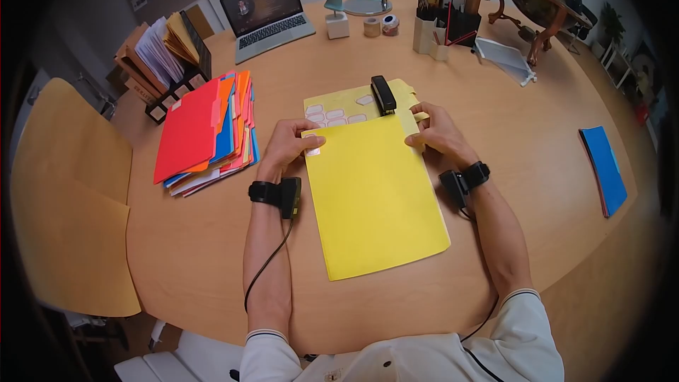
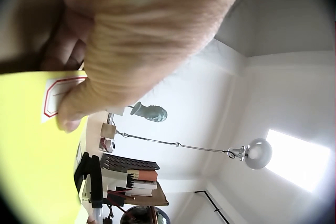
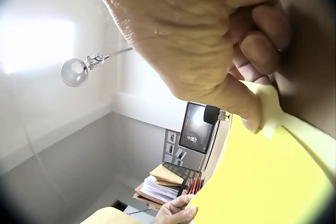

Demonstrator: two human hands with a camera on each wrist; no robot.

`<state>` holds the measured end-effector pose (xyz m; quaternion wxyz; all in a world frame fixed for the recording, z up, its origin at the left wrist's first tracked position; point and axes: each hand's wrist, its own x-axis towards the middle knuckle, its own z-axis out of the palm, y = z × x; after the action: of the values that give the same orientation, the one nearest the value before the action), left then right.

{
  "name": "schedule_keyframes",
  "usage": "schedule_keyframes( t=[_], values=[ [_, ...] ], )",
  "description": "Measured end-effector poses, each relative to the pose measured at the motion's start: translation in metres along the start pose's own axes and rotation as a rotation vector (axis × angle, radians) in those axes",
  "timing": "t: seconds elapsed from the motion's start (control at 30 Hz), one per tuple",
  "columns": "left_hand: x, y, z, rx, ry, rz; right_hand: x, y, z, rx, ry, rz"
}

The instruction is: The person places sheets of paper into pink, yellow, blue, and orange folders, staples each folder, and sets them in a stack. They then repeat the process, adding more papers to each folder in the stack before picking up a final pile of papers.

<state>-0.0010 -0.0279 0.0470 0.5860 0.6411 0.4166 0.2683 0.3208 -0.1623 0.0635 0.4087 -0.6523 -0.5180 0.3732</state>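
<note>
Two hands on a yellow folder [image 1: 378,194] lying mid-worktop [image 1: 523,170]: left hand [image 1: 286,143] pinching its 11 o'clock corner, right hand [image 1: 437,131] gripping the tabbed 1 o'clock corner, apparently to steady it. Black stapler [image 1: 383,95] and label sheet [image 1: 338,110] at 12 o'clock.

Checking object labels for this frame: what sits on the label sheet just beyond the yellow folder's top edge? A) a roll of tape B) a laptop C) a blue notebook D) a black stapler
D: the black stapler lies on the label sheet just past the top edge of the yellow folder, between the left hand and the right hand, each of which holds a top corner of the folder.
</note>
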Motion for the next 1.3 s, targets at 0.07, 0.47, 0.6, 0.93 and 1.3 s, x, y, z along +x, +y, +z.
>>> schedule_keyframes(
  t=[0.07, 0.47, 0.6, 0.93, 1.3],
  values=[
    [0.0, 0.001, 0.002, -0.003, -0.007, 0.004, 0.0, 0.0, 0.001, -0.018, 0.002, -0.007],
    [-0.002, 0.004, 0.012, 0.104, 0.213, 0.11, 0.0, 0.001, 0.013, -0.456, 0.156, -0.214],
    [-0.001, 0.003, 0.013, 0.102, 0.214, 0.122, -0.003, -0.006, 0.019, -0.799, 0.152, -0.306],
    [0.003, -0.002, 0.01, 0.202, 0.198, 0.154, -0.004, -0.007, 0.014, -0.56, 0.176, -0.165],
    [0.015, -0.023, 0.005, 0.431, 0.456, 0.331, 0.009, 0.013, -0.005, -0.032, 0.038, -0.048]
  ],
)
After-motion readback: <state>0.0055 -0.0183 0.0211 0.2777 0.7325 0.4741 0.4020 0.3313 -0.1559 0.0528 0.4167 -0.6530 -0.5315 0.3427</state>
